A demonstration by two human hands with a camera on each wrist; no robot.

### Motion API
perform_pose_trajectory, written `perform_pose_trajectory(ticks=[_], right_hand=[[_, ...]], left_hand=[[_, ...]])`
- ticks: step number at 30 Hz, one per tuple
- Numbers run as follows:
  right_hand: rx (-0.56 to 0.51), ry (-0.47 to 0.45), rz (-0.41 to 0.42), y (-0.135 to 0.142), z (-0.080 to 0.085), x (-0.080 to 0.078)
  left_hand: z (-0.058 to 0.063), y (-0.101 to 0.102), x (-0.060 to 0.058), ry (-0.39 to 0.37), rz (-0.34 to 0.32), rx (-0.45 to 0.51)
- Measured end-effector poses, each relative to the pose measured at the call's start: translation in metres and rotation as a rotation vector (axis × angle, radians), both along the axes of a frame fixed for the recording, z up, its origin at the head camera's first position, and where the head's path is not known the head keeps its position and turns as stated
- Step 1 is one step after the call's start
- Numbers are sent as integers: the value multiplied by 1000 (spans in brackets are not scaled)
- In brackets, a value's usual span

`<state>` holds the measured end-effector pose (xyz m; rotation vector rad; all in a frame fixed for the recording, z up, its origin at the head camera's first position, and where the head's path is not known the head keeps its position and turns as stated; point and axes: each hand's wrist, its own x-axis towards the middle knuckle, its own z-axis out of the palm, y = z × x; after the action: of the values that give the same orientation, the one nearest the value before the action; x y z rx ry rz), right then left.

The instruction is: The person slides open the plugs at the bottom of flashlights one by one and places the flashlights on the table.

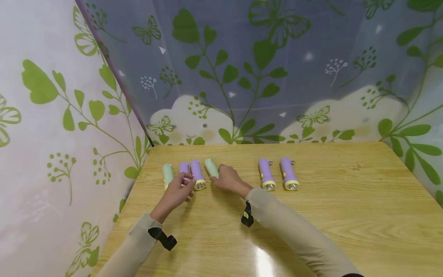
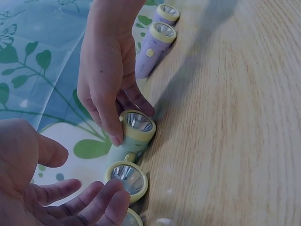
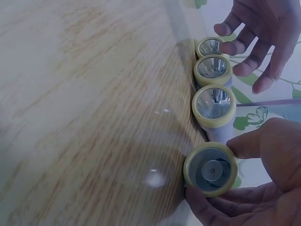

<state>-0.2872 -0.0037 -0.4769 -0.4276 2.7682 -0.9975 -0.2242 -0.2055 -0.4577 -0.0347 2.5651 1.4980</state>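
Observation:
My right hand [image 1: 229, 179] grips a green flashlight [image 1: 211, 168] near its lens end. In the right wrist view its thumb and fingers are on both sides of the pale yellow lens rim [image 3: 187, 172]. Left of it lie two purple flashlights, one nearer [image 1: 196, 171] and one farther left [image 1: 184, 167], then a second green flashlight [image 1: 168, 175]. My left hand [image 1: 176, 192] hovers over these with loosely bent fingers, holding nothing, and partly hides them. In the left wrist view, its fingertips overlap one lens [image 2: 127, 179].
Two more purple flashlights, one [image 1: 265, 173] beside the other [image 1: 288, 173], lie to the right, lenses toward me. All rest on a wooden table [image 1: 346, 215]. A leaf-patterned cloth [image 1: 221, 77] stands behind the table's far edge, with another at the left.

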Motion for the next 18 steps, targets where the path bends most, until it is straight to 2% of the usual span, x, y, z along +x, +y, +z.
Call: perform_pose_trajectory(ticks=[8, 18], right_hand=[[-60, -35, -51, 3, 0, 4], [-117, -87, -65, 10, -1, 1]], left_hand=[[-6, -1, 2, 0, 22, 13], [1, 6, 1, 10, 6, 9]])
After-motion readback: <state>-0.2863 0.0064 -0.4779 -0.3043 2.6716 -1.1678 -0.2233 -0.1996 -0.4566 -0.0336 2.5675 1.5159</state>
